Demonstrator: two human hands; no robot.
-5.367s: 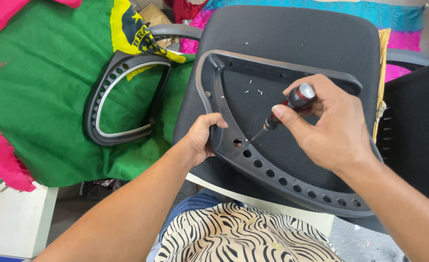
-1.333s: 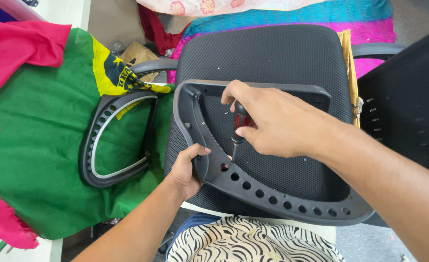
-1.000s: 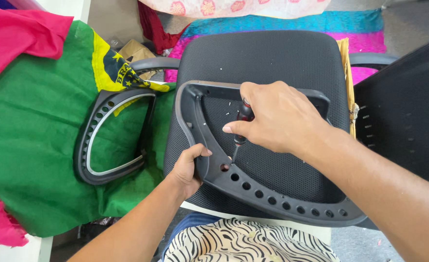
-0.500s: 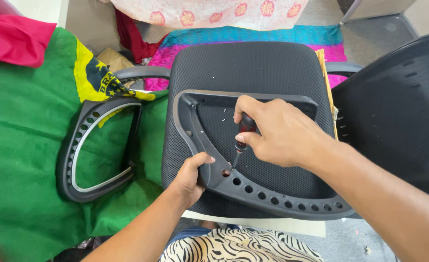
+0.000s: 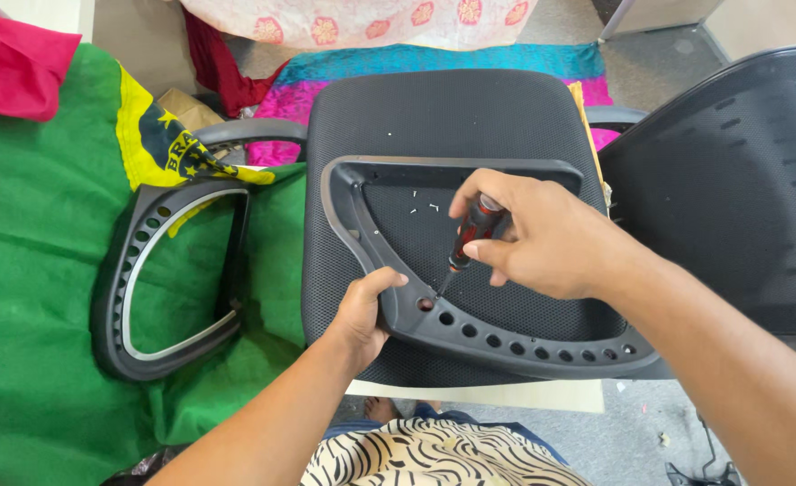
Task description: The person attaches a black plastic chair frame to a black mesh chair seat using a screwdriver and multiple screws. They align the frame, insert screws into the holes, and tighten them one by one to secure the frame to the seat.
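Your right hand [image 5: 542, 238] grips the screwdriver [image 5: 466, 241], tip at the armrest frame [image 5: 506, 333] hole; your left hand [image 5: 362, 310] clasps that frame's corner. Keep the shaft square, frame steady.

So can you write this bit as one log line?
left hand: grips grey armrest frame | right hand: holds screwdriver, tip at hole | under: black seat cushion

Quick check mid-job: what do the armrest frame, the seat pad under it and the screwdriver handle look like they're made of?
Armrest frame: looks like moulded grey plastic, matte, with formed holes. Seat pad: dark woven mesh fabric, likely over padding. Screwdriver handle: glossy red-and-black hard plastic, probably; thin metal shaft.
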